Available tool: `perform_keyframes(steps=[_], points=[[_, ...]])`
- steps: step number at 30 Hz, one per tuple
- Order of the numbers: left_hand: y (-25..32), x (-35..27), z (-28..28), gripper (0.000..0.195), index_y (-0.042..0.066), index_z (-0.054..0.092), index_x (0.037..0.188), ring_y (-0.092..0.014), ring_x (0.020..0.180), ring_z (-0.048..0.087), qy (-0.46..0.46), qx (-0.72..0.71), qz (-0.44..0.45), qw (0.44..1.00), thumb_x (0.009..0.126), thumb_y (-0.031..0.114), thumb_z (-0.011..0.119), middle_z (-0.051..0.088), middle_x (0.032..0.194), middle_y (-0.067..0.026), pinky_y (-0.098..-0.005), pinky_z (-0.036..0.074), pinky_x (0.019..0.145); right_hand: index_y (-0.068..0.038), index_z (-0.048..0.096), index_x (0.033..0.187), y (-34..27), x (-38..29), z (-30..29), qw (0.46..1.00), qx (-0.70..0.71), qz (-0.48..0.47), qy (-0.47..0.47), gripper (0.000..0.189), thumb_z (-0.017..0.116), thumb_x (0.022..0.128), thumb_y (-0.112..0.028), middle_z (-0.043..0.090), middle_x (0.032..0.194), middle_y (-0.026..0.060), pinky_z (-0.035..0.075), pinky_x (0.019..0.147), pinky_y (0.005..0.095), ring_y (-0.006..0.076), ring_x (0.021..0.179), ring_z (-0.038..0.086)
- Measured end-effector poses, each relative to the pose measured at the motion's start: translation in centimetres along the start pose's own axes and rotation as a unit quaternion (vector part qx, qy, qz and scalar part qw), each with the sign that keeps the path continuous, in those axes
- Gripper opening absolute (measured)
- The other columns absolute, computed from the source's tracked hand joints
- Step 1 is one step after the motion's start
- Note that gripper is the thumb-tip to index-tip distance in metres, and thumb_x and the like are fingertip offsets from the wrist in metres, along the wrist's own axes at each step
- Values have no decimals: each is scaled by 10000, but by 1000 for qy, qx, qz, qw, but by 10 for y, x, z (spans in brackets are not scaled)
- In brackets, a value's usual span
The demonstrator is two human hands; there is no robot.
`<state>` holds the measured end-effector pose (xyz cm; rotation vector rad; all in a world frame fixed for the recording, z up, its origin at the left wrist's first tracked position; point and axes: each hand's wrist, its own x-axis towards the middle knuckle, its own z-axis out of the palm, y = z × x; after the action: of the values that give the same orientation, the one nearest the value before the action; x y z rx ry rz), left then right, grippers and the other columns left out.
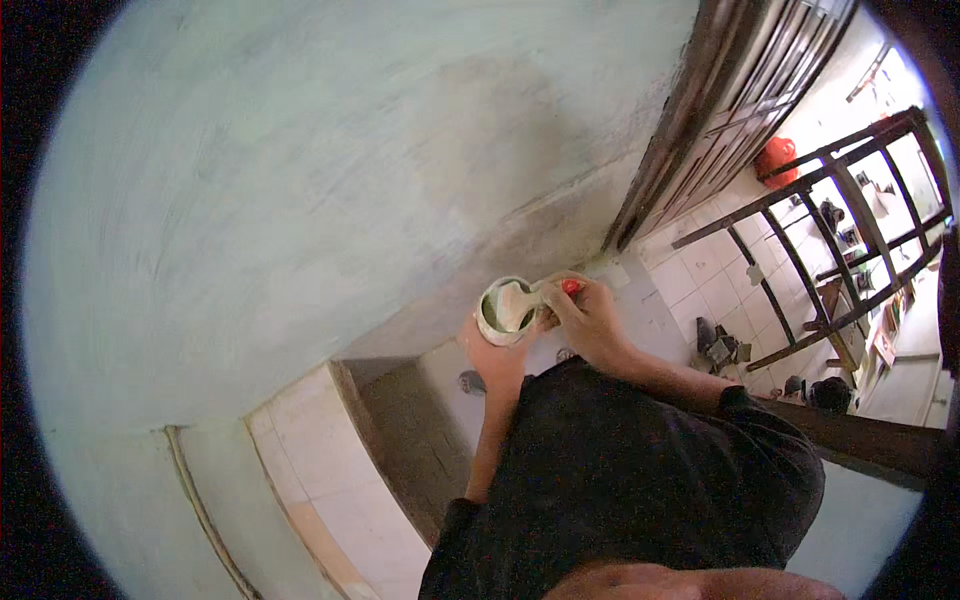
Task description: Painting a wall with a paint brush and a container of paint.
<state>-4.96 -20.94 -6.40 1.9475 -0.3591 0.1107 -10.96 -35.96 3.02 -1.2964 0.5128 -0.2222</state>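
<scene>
My left hand (496, 361) is wrapped around a small round container (489, 330) whose pale rim looks smeared with putty or paint. In my right hand (592, 319) is a putty knife with a red handle end (571, 286). Its light, coated blade (514, 303) lies over the container's mouth and partly inside it. Greenish material shows on the inner wall; how full the container is, I cannot tell. Both hands are close together in front of my body, near a pale green wall (262, 210) with a brownish patch.
A wooden ladder-like frame (817, 176) stands at right, before a red plastic bag (777, 161). Dark rubble pieces (721, 346) lie on the tiled floor (694, 270). Folding slatted doors (720, 142) adjoin the wall. A pipe (196, 502) runs along the wall at lower left.
</scene>
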Motion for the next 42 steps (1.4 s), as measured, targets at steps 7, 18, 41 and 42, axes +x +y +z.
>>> perform_keyframes(steps=[7, 18, 41, 42], points=[[-2, -4, 10, 768, 41, 621, 1299, -352, 1156, 622, 1, -58, -17, 998, 625, 165, 968, 667, 1227, -153, -475, 469, 1010, -3, 691, 920, -13, -3, 0, 977, -197, -47, 61, 312, 746, 996, -301, 723, 800, 47, 521, 660, 297, 80, 710, 629], [-5, -7, 13, 685, 31, 657, 1236, -345, 1042, 693, -17, -75, 36, 996, 651, 195, 973, 719, 1123, -151, -457, 532, 935, 23, 684, 943, 4, 3, -11, 973, -206, -85, 59, 265, 794, 907, -215, 722, 823, 142, 549, 730, 365, 170, 766, 678], [19, 2, -31, 744, 29, 595, 1308, -323, 1128, 702, -138, -6, 66, 988, 721, 285, 974, 708, 1214, -177, -463, 549, 953, -16, 646, 1013, 16, -27, -11, 989, 20, -55, 138, 183, 782, 953, -123, 688, 920, 40, 568, 715, 319, 143, 820, 683], [16, 0, -37, 737, 24, 598, 1302, -324, 1131, 706, -148, -10, 61, 987, 718, 267, 976, 710, 1212, -187, -457, 555, 948, -16, 646, 1013, 18, -30, -10, 988, 15, -75, 131, 183, 782, 953, -123, 688, 920, 40, 568, 715, 319, 143, 820, 683]])
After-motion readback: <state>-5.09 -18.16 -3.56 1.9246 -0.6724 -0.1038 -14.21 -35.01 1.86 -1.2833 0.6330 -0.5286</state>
